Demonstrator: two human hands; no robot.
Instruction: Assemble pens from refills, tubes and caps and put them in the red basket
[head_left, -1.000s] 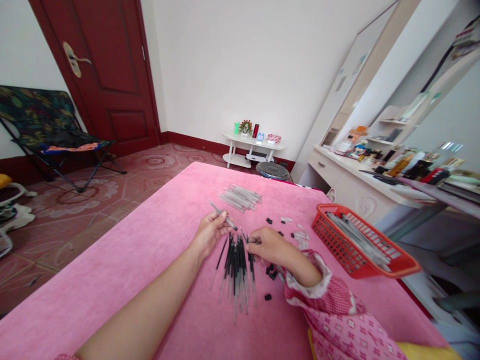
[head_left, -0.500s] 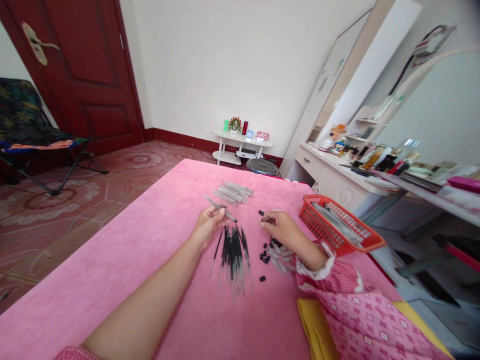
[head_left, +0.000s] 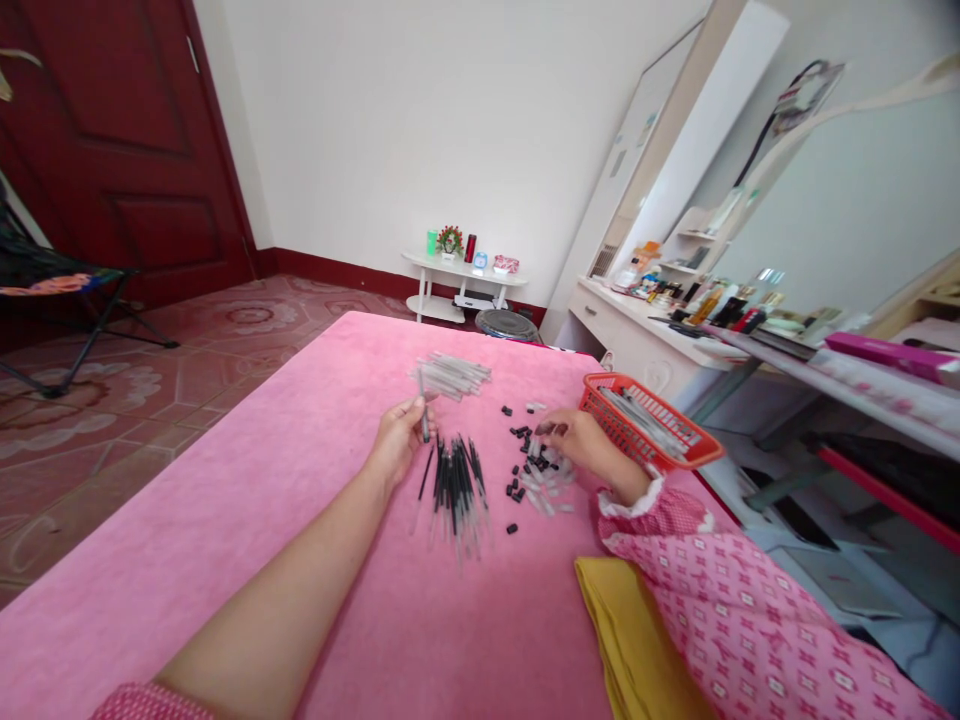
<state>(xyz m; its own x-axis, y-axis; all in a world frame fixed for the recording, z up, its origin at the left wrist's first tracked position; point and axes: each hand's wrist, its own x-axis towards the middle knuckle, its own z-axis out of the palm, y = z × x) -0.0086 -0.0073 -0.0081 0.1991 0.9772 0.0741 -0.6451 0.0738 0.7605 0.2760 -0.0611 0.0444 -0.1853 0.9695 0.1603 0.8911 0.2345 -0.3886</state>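
My left hand [head_left: 397,435] is closed around a pen [head_left: 424,405], a greyish see-through barrel with a dark lower end, held nearly upright. Just right of it lies a fanned bundle of black ink refills [head_left: 456,485] on the pink cloth. Beyond the hand is a pile of clear pen barrels [head_left: 454,375]. My right hand [head_left: 581,440] is over the far edge of scattered small parts, its fingertips drawn together; whatever is between them is too blurred to make out. Beneath and beside it are black pen plugs [head_left: 515,490] and clear pen caps [head_left: 547,490].
An orange plastic basket [head_left: 709,460] holding more pen barrels stands at the right table edge, close to my right forearm. A folded yellow cloth [head_left: 626,630] lies at the near right. Farther right is a dressing table [head_left: 637,325] covered with bottles.
The pen in my left hand has turned from slanting to nearly upright. My right hand has shifted relative to the small parts, uncovering more black plugs. The whole view has swung somewhat right.
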